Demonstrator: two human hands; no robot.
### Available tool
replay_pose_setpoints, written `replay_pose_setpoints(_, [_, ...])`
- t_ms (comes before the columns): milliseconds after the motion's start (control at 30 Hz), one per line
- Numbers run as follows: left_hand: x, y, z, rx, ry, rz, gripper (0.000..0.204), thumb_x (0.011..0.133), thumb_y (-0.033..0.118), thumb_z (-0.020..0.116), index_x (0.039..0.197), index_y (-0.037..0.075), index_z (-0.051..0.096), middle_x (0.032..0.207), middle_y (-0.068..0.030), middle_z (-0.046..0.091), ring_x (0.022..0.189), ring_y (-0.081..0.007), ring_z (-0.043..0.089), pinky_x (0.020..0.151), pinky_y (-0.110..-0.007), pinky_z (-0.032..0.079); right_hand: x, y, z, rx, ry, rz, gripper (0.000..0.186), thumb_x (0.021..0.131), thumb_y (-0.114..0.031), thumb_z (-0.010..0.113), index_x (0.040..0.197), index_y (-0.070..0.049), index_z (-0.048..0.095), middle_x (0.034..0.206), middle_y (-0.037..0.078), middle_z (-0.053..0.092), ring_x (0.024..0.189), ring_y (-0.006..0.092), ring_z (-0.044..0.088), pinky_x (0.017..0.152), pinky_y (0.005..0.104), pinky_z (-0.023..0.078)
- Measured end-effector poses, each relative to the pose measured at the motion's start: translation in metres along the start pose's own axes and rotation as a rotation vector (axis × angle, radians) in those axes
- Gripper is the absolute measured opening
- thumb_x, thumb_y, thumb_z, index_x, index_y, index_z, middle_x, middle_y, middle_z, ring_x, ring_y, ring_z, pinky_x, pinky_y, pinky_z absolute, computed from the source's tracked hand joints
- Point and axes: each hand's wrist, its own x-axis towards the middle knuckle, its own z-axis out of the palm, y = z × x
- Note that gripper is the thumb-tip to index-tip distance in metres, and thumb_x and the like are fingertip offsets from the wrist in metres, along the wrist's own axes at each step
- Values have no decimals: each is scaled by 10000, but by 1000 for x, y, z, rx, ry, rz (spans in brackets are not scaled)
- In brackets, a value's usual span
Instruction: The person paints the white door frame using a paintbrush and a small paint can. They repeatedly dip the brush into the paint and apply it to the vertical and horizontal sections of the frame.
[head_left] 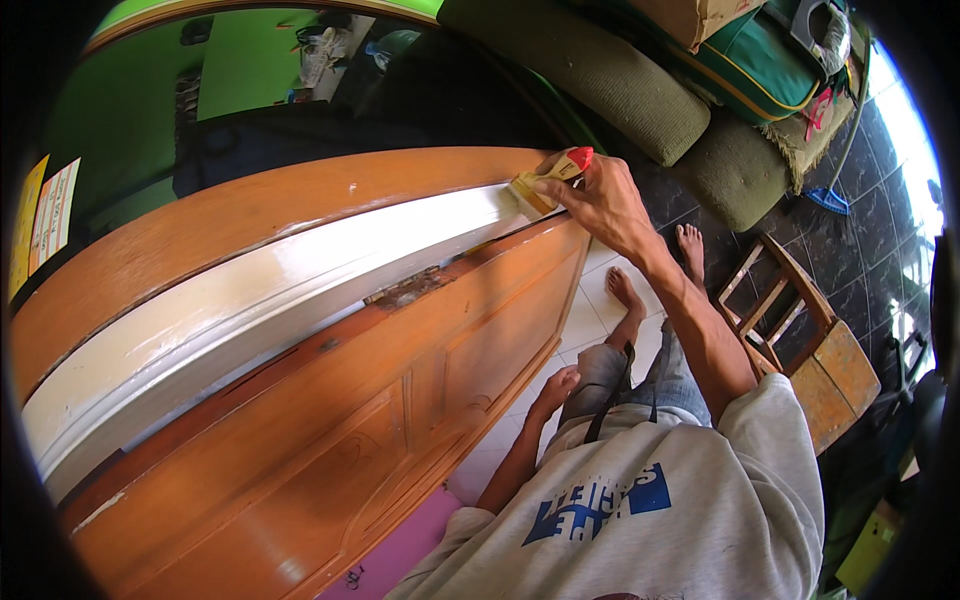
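Note:
My right hand [610,205] grips a paintbrush [566,171] with a pale yellow handle and a red end. Its bristles press on the right end of a white-painted frame strip [400,228], which looks wet and glossy there and creamier toward the left. Beyond the strip runs an orange-brown wooden trim [250,195]. On the near side stands an orange-brown panelled wooden door [480,335], with a worn metal hinge [402,285] along its edge. My left hand [556,389] hangs beside my thigh, its fingers loosely curled; I see nothing in it.
A wooden chair [790,320] stands on the right. Behind my right arm are a greenish cushioned seat [735,170], a green bag [765,65] and a blue broom [828,200]. Dark tiles [850,240] meet white tiles [592,320] near my bare feet. A dark pane [300,130] reflects the room.

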Motion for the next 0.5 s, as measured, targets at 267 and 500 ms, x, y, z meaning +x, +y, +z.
replay_pose_setpoints(267, [5, -12, -2, 9, 28, 58, 606, 1022, 387, 594, 1440, -43, 508, 1301, -133, 628, 1137, -191, 590, 966, -319, 463, -2, -29, -7, 222, 44, -11, 356, 931, -345, 737, 1027, -2, 734, 742, 122, 677, 647, 187, 624, 637, 335, 506])
replay_pose_setpoints(500, [4, -7, -1, 54, 30, 44, 621, 1021, 396, 585, 1444, -51, 500, 1310, -139, 629, 1153, -191, 585, 981, -312, 456, -3, 49, -13, 130, 242, 173, 421, 963, -382, 698, 1016, 35, 693, 801, 146, 712, 705, 196, 658, 682, 368, 524])
